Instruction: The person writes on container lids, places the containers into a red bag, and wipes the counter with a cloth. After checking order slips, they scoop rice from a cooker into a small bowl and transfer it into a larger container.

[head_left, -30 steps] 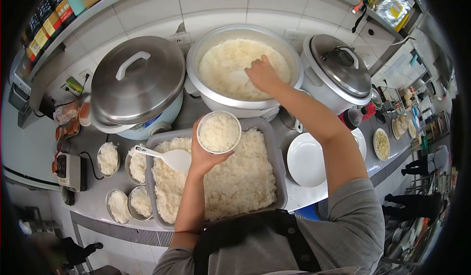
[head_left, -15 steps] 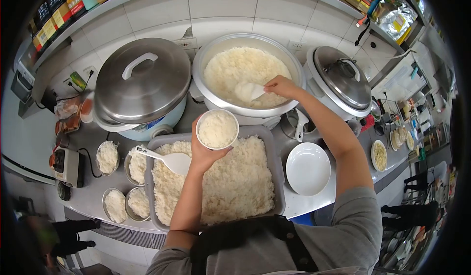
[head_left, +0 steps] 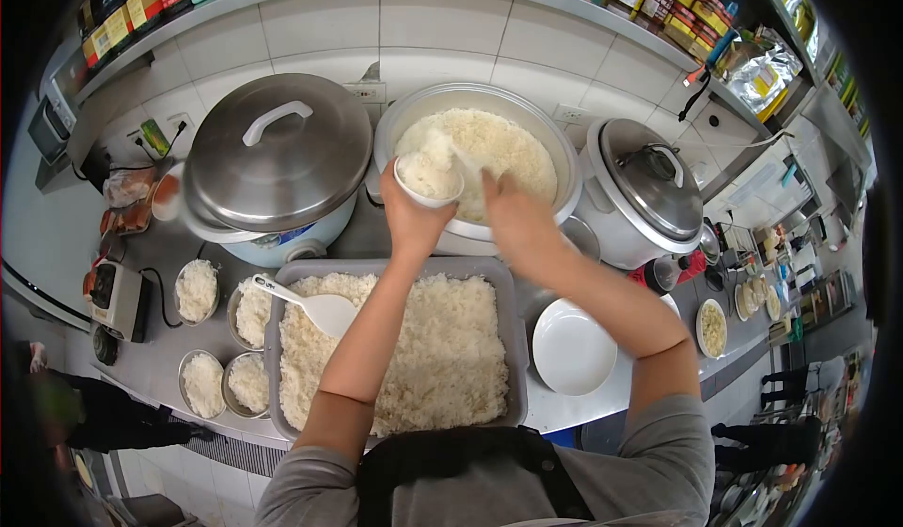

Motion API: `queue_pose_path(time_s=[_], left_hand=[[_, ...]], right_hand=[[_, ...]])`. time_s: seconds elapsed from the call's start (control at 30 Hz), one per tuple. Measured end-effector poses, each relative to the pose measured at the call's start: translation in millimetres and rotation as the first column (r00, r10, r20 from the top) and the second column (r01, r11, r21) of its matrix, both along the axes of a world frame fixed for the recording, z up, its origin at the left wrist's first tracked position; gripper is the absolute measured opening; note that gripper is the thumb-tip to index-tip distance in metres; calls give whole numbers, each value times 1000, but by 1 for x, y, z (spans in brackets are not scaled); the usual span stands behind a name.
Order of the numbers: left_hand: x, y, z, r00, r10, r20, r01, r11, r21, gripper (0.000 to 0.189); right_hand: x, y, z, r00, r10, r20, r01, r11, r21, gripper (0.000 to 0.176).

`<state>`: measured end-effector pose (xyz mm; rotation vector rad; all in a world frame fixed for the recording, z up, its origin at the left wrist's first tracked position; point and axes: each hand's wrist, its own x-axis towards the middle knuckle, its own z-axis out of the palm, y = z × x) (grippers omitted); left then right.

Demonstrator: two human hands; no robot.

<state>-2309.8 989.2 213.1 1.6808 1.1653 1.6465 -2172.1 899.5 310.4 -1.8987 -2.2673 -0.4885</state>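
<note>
While the left hand [head_left: 412, 219] grips a small white bowl [head_left: 428, 175] heaped with rice, fingers wrapped round it from below, the bowl sits tilted at the near-left rim of the open cooker pot [head_left: 562, 165], touching or just above it; can't tell which. Right hand [head_left: 513, 217] is just beside it over the pot's near edge, fingers curled on a white scoop [head_left: 463, 158]. It's motion-blurred, with the blade toward the bowl. The pot is full of rice.

On the counter [head_left: 150, 339] below the arms: grey tray [head_left: 272, 339] of rice, second white scoop [head_left: 315, 306] lying at its left edge. Four small metal bowls [head_left: 196, 290] of rice are left of the tray. White plate [head_left: 572, 346] is right of it. Lidded cookers flank the open pot: big one [head_left: 277, 151] left, smaller one [head_left: 649, 184] right.
</note>
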Motion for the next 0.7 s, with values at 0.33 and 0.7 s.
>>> queue_pose_path(time_s=[0.33,0.7], left_hand=[[-9,-17,4,998,28,-48,-29,999,-25,98],[-32,-19,-11,993,-114,-24,114,993,30,99]], right_hand=[[-16,-40,-34,995,57,-79,-61,997,-45,64],[4,-30,-26,896,209,-393,-211,977,38,43]])
